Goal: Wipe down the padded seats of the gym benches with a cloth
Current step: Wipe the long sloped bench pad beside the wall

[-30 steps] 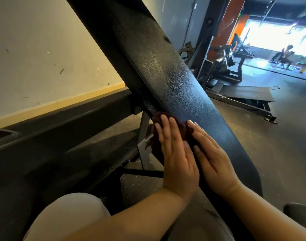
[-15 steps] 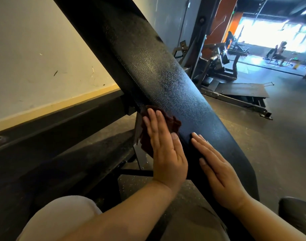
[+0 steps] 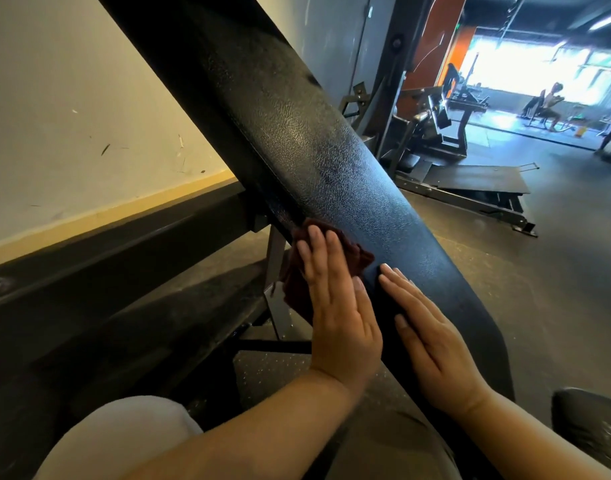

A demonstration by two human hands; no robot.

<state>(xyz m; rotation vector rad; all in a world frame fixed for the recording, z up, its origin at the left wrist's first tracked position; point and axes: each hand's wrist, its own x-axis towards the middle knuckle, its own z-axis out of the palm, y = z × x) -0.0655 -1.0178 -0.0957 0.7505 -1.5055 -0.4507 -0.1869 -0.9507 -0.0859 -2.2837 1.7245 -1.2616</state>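
Black textured vinyl covers the inclined bench pad [image 3: 332, 168] that slants across your view from upper left down to lower right, its grain catching the light from the far windows. Your left hand [image 3: 338, 313] lies flat on the pad's left edge with a dark maroon cloth [image 3: 297, 282] pressed beneath it; the fingers [image 3: 319, 258] are extended and held close together, the thumb tucked along the side. The cloth bunches out past your fingertips and drapes over the pad's edge toward the metal frame upright [image 3: 274, 271] below. Your right hand [image 3: 432, 344] rests palm down on the pad just beside the left one, not touching the cloth, its fingers [image 3: 397, 289] straight and only slightly parted, holding nothing. Both forearms reach in from the bottom of the view, and a pale-trousered knee [image 3: 117, 431] shows at lower left. A cream wall [image 3: 72, 98] with scuff marks and a yellow skirting strip stands to the left, with a dark low ledge running along its base. At the lower right corner sits part of another dark padded seat [image 3: 588, 424]. Further back on the grey floor [image 3: 557, 271] stands other gym equipment [image 3: 435, 126], and a seated person [image 3: 548, 105] is visible in the bright area by the windows, too small to describe further
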